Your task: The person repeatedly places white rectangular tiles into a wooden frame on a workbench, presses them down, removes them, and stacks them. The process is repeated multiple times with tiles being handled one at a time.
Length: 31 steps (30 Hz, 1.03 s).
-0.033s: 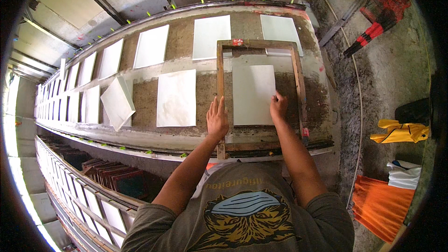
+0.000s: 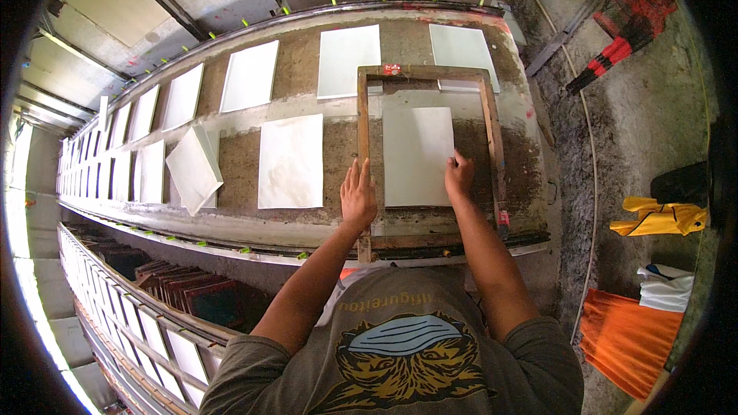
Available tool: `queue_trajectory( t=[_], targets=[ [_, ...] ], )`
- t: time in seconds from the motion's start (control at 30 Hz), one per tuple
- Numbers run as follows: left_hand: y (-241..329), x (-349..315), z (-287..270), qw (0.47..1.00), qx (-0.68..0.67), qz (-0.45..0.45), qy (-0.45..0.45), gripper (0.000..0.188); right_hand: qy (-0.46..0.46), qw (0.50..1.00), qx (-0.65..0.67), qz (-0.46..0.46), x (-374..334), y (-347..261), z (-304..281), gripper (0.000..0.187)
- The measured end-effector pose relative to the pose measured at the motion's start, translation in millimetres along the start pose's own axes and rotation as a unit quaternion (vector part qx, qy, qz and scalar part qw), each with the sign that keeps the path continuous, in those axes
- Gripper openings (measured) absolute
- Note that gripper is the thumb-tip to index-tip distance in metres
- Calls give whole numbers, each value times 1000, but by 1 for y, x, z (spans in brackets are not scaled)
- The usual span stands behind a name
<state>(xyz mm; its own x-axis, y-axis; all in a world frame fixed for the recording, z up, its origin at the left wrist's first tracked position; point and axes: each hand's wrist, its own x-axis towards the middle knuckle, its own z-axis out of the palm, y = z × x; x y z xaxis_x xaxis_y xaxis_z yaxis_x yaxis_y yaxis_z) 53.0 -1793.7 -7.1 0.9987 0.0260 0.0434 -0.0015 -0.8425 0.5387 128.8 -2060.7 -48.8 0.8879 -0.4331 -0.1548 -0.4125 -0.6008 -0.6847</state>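
A wooden frame (image 2: 493, 127) lies on the long table (image 2: 238, 127) in front of me, with a white rectangular sheet (image 2: 417, 157) inside its outline. My left hand (image 2: 358, 196) rests on the frame's left bar, fingers stretched out. At the sheet's right edge is my right hand (image 2: 459, 175), fingers curled and the thumb and index finger at the edge. Another white sheet (image 2: 290, 161), faintly stained, lies just left of the frame. The frame's far bar crosses the near ends of two sheets in the far row, one being a white sheet (image 2: 350, 61).
Two rows of white sheets run down the table to the left, one tilted sheet (image 2: 194, 169) lying askew. Small yellow-green pegs line a rail (image 2: 307, 8). Stacked frames (image 2: 192, 292) sit below left. Orange cloth (image 2: 630, 338) and a yellow cloth (image 2: 661, 217) are at right.
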Motion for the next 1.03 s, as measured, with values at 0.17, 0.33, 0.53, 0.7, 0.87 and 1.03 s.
queue_trajectory(
  t=[0.17,0.33,0.53,0.7,0.87,1.03],
  targets=[
    [1,-9,0,1000,-9,-5,-4,59,-6,1000,-1,18,-9,7,-1,41],
    [2,-10,-1,1000,-4,-2,-4,63,-11,1000,-12,10,-5,11,1,42],
    [4,-8,-3,1000,-9,-10,-8,64,-36,998,-23,35,0,22,9,45],
    [3,-5,-2,1000,-5,-2,-9,65,-46,998,-29,34,6,29,13,45],
    [2,1,-2,1000,-6,-2,-3,65,-53,997,-45,45,9,21,12,46],
    [7,2,-6,999,42,-13,-19,68,-78,994,-47,52,14,24,12,50]
  ],
)
